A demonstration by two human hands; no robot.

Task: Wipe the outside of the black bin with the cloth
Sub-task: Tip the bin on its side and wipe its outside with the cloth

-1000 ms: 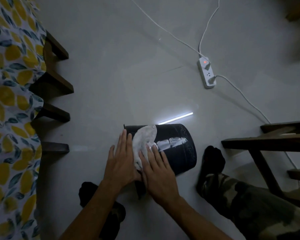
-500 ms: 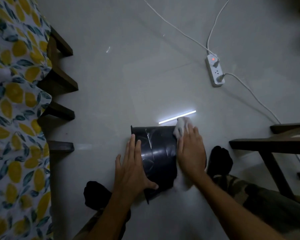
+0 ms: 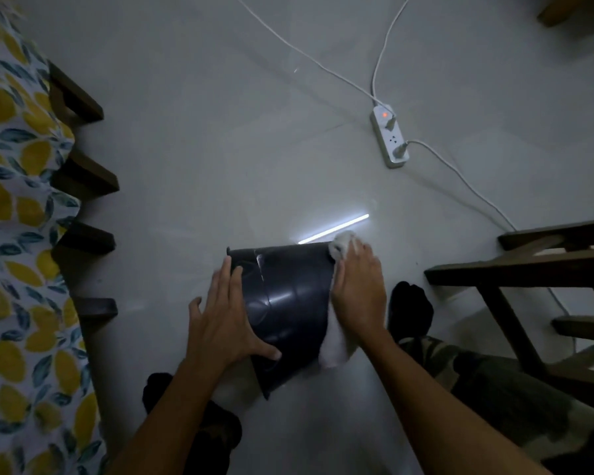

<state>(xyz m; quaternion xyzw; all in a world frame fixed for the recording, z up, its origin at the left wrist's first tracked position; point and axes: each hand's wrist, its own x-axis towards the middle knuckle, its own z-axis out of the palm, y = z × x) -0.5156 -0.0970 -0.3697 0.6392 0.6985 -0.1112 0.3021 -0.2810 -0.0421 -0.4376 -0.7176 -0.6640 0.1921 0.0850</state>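
Head view: left hand (image 3: 220, 323), fingers spread, rests on black bin (image 3: 288, 299); right hand (image 3: 357, 293), fingers together, presses cloth (image 3: 335, 344).

Dim, grey scene. Tube-light reflection (image 3: 333, 228) glares on glossy floor (image 3: 220, 132); faint sheen on black bin (image 3: 288, 296). Darkest toward 4 o'clock; wide-angle bowing at 9 o'clock.

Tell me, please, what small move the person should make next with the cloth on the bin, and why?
Probably sweep the cloth leftward across the upper face of the bin. The right hand presses the cloth flat against the bin's right end, the dark upper face between the hands lies uncovered, and the left hand rests flat on the left side, steadying the bin on the floor.
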